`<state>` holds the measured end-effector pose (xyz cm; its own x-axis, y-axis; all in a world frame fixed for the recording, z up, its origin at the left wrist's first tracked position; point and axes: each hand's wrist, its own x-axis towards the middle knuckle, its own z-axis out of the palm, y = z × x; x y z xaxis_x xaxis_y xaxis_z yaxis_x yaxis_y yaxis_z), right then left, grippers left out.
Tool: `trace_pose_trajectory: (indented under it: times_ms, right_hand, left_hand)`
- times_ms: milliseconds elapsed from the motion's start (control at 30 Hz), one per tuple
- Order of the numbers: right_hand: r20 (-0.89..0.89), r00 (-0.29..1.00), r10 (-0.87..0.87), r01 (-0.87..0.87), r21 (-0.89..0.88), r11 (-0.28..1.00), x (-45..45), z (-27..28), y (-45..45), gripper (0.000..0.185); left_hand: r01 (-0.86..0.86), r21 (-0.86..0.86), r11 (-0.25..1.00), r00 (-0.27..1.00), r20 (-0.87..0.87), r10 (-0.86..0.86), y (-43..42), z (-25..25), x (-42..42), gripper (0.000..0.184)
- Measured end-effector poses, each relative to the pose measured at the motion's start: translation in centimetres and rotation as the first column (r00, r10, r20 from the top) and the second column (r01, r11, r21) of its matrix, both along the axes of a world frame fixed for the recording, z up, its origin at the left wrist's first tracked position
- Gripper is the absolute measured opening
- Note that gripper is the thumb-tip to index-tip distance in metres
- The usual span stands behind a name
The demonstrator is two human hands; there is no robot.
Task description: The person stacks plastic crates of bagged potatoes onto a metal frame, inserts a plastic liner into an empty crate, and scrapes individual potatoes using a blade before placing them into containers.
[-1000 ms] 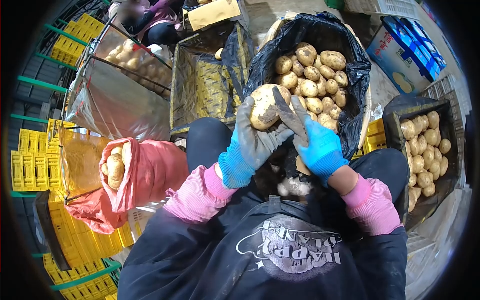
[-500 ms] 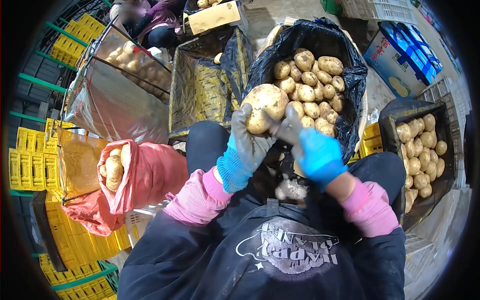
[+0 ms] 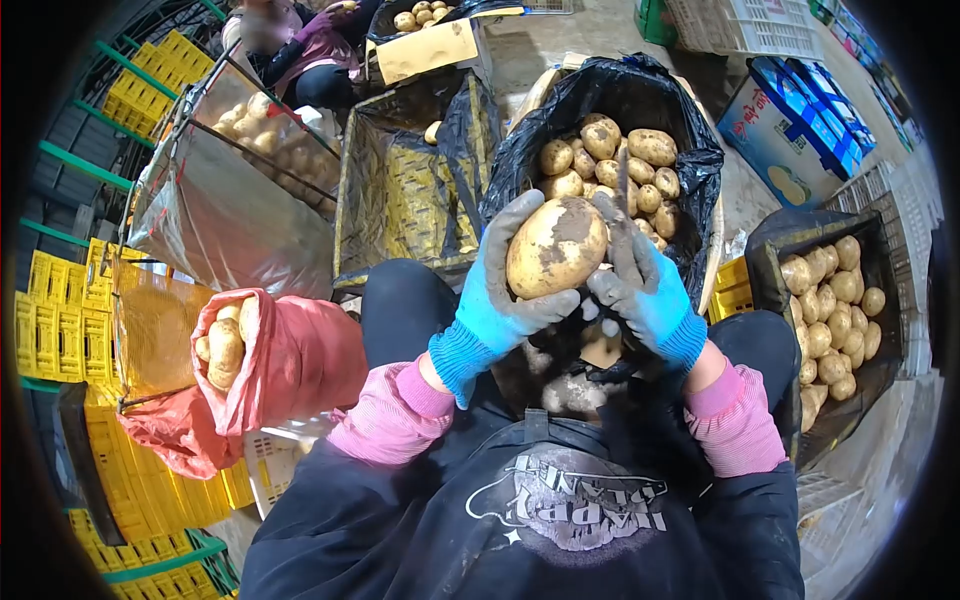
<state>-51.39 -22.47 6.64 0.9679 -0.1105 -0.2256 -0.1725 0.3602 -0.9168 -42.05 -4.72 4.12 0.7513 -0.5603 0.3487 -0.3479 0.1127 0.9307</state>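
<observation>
At my far left, stacked yellow crates (image 3: 55,310) stand beyond a pink sack (image 3: 310,345), its mouth rolled open so the potatoes (image 3: 226,350) inside show. Farther off, past a big clear plastic bag (image 3: 235,210) of potatoes, another person (image 3: 325,45) sits. The plastic-lined crate (image 3: 343,215) next along holds a small potato (image 3: 432,132) near its far end. My gloved left hand (image 3: 495,300) cups the large potato (image 3: 557,248) from the side and underneath, probably to steady its weight while leaving the mud-patched top in view. The potato sits up in front of me, at the near edge of the black-lined basket (image 3: 700,140), whose smaller potatoes lie just beyond. My gloved right hand (image 3: 655,300) grips a dark, dirty blade (image 3: 622,185), pointing away from me, perhaps to keep its edge off my other palm. Rightward are a blue carton (image 3: 790,140) and a black-lined crate (image 3: 885,270) of potatoes, seemingly lined to keep dirt in.
</observation>
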Motion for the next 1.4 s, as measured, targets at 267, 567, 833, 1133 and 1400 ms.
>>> trace_pose_trajectory:
  times_ms: [267,567,833,1133,1400]
  right_hand:
    - [0.066,0.998,-0.011,0.058,-0.777,0.627,0.8,-0.5,-1.9,0.061]
    - [0.063,0.981,0.184,-0.034,-0.876,0.482,-0.7,1.1,-1.4,0.049]
    - [0.114,0.961,0.253,-0.031,-0.863,0.504,-1.0,-1.3,-3.0,0.046]
    - [-0.017,0.98,0.197,-0.067,-0.966,0.25,-1.2,0.1,-2.4,0.075]
    - [-0.167,0.964,0.206,-0.199,-0.969,0.145,-2.1,-0.5,-0.6,0.079]
  left_hand:
    - [-0.257,0.199,0.946,0.859,0.496,0.129,0.8,0.0,0.8,0.099]
    - [-0.105,0.22,0.97,0.972,0.228,0.053,0.9,-0.4,0.7,0.094]
    - [-0.086,0.139,0.987,0.916,0.402,0.023,1.5,-0.6,1.7,0.085]
    - [-0.195,0.283,0.939,0.867,0.497,0.03,1.2,1.7,1.0,0.082]
    - [-0.122,0.311,0.943,0.919,0.394,-0.01,1.7,1.5,0.1,0.084]
